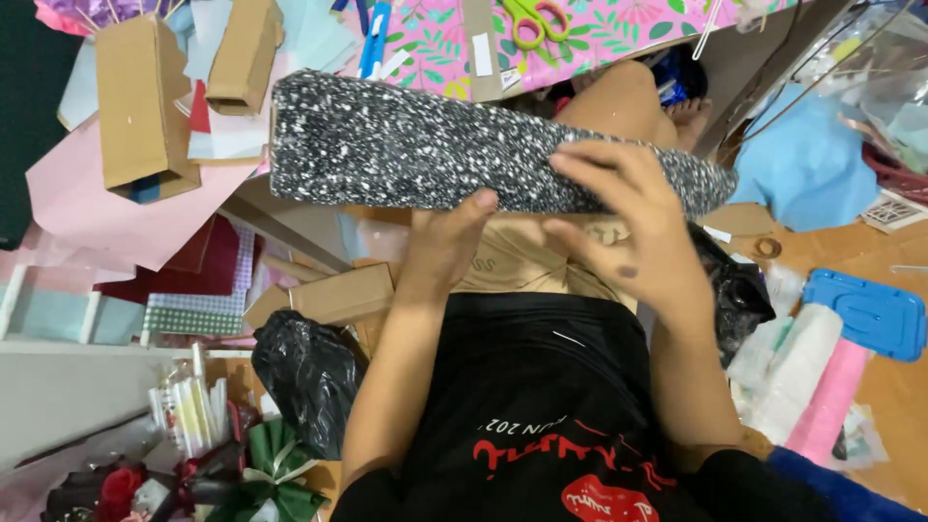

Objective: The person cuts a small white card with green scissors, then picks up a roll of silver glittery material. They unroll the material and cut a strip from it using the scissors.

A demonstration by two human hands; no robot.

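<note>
A long black-and-white speckled sheet (pixel 416 150), stiff and slightly curved, ran across the upper middle of the view from about ten o'clock to three o'clock, held up over the person's lap. The left hand (pixel 447 242) gripped its lower edge from beneath, the thumb pressed onto the speckled face and the fingers hidden behind, so its grip was closed on the sheet. The right hand (pixel 633 217) lay over the sheet's right part with fingers spread and curled across the front, also holding it. Below the sheet, between the forearms, a tan folded paper bag (pixel 527 261) rested on the lap. At ten o'clock two open cardboard boxes stood among loose coloured papers: the larger box (pixel 140 101) showed something dark blue at its lower opening, while what the smaller box (pixel 244 58) held could not be told. At twelve o'clock green-handled scissors (pixel 535 19) lay on pink flowered wrapping paper (pixel 619 29). A crumpled black plastic bag (pixel 309 372) sat at seven o'clock, its contents hidden. At four o'clock lay a blue plastic case (pixel 870 314), lid shut, and a pink-and-white roll (pixel 807 382).
</note>
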